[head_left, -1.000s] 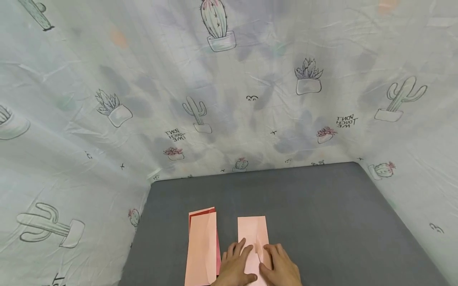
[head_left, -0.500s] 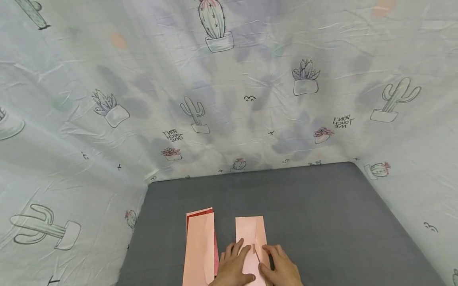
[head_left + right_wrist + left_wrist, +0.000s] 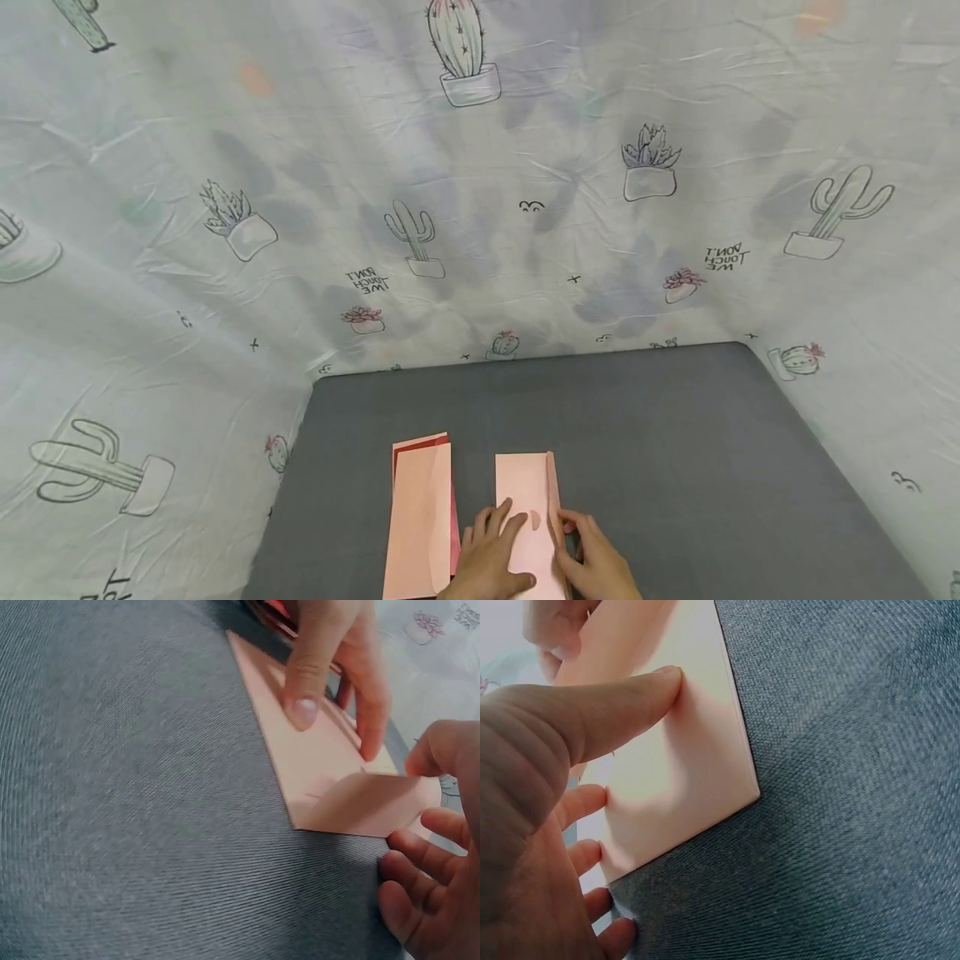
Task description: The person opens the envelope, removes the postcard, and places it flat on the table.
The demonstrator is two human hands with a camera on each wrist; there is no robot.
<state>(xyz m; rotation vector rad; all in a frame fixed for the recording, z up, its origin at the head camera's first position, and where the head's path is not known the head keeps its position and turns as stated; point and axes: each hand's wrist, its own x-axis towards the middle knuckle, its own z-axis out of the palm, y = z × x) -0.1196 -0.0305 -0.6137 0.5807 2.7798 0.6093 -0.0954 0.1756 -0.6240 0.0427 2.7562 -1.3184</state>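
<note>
A long pale pink paper envelope [image 3: 519, 479] lies at the front of the grey table. My left hand [image 3: 491, 550] rests on it with fingers spread; in the left wrist view the left thumb [image 3: 630, 705] presses its surface near one end. At the envelope's right edge my right hand [image 3: 596, 554] pinches the long side flap, which stands raised and turned outward. The right wrist view has this flap [image 3: 360, 804] bent up, with the right thumb on one face and fingers behind. A small half-round mark, a cut-out or tab, shows on the envelope beside the left fingertips.
Left of my hands lies a small stack of more paper envelopes [image 3: 422, 517], pale pink on top, with red and deeper pink edges beneath. The grey cloth-covered table [image 3: 675, 442] extends behind and to the right. Cactus-printed sheets [image 3: 487, 208] surround it.
The right hand has drawn the flap up and to the right, so it now stands along the envelope's right edge. The left hand keeps its place on the envelope.
</note>
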